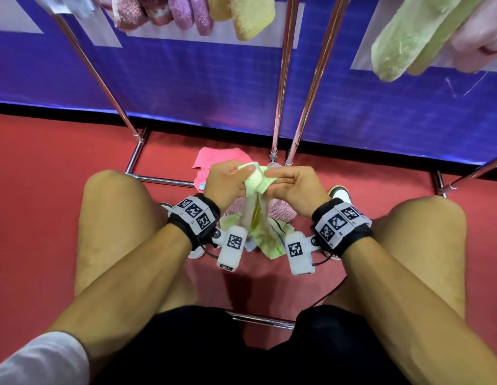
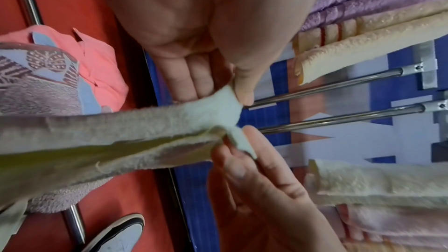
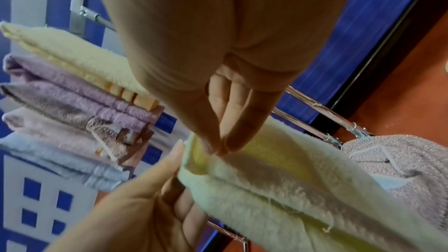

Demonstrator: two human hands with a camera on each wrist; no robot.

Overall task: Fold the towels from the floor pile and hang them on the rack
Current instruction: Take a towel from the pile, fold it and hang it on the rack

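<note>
I squat before the rack (image 1: 283,79) and hold a pale green towel (image 1: 255,182) up between my knees. My left hand (image 1: 241,173) pinches its top edge, thumb over fingers, as the left wrist view shows (image 2: 232,97). My right hand (image 1: 273,177) pinches the same edge right beside it, thumb and forefinger pressed together (image 3: 219,149). The towel (image 2: 109,141) hangs down bunched from both hands toward the floor pile. In that pile lie a pink towel (image 1: 214,158) and a speckled mauve towel (image 1: 282,211).
Folded towels hang on the rack above: pink and yellow ones (image 1: 241,18) at top centre, a green one (image 1: 408,43) at top right. Chrome rack legs (image 1: 136,151) and a floor bar (image 1: 164,179) surround the pile. A blue panel (image 1: 214,87) stands behind on the red floor.
</note>
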